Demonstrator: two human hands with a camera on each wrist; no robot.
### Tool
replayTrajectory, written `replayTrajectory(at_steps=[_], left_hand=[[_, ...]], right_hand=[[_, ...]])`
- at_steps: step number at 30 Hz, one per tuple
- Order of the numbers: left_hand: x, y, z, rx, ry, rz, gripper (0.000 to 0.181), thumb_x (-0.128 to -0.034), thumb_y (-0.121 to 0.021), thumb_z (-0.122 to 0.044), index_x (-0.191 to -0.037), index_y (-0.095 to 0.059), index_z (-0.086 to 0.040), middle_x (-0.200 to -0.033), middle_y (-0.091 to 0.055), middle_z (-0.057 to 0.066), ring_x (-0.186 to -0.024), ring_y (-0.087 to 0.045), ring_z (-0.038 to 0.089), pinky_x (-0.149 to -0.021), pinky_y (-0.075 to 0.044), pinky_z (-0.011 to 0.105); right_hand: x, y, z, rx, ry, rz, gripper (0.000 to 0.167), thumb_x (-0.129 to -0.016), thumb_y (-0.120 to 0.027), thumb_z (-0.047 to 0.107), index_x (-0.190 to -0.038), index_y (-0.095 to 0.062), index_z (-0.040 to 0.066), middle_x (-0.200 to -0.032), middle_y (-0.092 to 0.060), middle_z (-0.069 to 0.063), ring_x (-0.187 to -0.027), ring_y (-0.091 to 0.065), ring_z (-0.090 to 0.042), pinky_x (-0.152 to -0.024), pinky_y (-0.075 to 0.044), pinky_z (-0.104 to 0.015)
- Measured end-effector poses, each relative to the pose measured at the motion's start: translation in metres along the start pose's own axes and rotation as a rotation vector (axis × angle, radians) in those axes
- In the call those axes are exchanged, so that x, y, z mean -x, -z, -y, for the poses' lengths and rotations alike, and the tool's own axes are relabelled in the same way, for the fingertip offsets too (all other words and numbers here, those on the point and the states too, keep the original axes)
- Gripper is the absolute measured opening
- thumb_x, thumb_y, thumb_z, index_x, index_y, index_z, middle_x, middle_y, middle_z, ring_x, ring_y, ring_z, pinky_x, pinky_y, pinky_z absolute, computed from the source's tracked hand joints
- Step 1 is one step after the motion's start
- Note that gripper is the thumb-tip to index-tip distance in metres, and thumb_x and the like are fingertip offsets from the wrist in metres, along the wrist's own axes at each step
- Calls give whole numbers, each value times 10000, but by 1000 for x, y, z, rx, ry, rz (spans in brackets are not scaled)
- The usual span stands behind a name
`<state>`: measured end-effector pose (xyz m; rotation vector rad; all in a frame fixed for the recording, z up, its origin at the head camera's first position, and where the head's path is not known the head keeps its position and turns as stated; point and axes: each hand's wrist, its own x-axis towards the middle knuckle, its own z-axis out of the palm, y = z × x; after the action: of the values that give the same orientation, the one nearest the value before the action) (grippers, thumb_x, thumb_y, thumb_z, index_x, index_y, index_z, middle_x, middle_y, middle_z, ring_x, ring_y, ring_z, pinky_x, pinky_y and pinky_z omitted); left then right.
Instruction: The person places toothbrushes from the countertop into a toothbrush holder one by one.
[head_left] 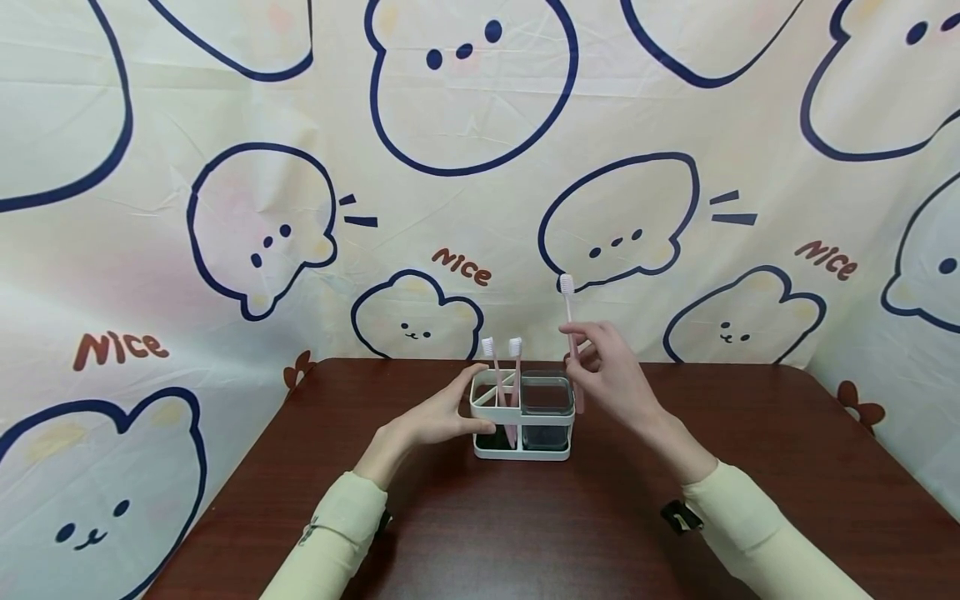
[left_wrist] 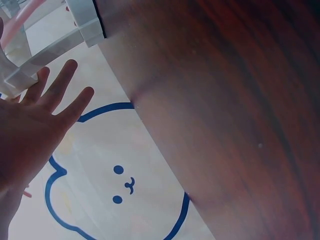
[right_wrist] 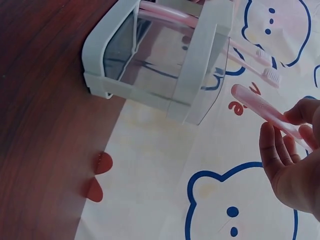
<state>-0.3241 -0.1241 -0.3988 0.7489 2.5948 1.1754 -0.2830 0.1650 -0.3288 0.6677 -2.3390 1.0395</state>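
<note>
A white toothbrush holder with a divided top rack stands on the table. My left hand grips its left side, thumb at the front and fingers toward the back; in the left wrist view these fingers are spread beside the white frame. Two pink toothbrushes stand in the rack, white bristles up. To their right sits a clear cup in the holder. My right hand pinches another pink toothbrush, head up, beside the holder's right side. Its handle end hangs apart from the holder in the right wrist view.
The dark brown wooden table reaches back to a cloth backdrop printed with cartoon bears. The holder stands near the table's far edge. A black wrist device shows at the right cuff.
</note>
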Motion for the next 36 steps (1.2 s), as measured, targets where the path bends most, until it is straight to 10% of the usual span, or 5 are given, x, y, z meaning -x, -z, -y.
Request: replayTrajectory(at_steps=[36], left_hand=[[-1,1,0,5,-1,5,950,-856,-770,-380,-1570,-151,-286,-1544,-333,60,-1343,-418,256,-1144,-310,602]], right_hand=[[-21,-32,33,-51,73,-53,327,-912,-707,71,-1231,-638,85,-1046,-589,-99,-804,-672,-179,-690,-584,-303]])
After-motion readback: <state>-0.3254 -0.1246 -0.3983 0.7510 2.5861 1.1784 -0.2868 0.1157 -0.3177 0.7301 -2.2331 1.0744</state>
